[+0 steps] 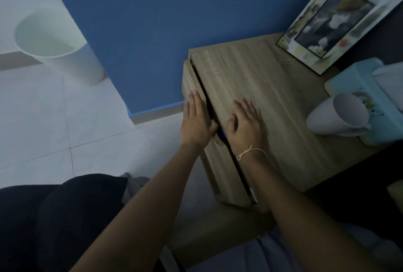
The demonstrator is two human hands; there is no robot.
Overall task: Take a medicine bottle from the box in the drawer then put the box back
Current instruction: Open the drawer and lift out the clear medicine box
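A light wooden nightstand (272,97) stands against the blue wall. Its top drawer (192,80) is out by only a narrow dark gap. My left hand (196,121) lies flat against the drawer front, fingers straight, thumb hooked at the gap. My right hand (246,123) rests palm down on the nightstand's top near the front edge, fingers spread. A small blue thing (222,135) shows in the gap between my hands; I cannot tell what it is. No box or medicine bottle is visible.
On the nightstand's top stand a framed picture (335,21) at the back, a white cup (340,114) lying on its side and a light blue tissue box (375,97). A white bin (58,45) stands on the tiled floor at the left.
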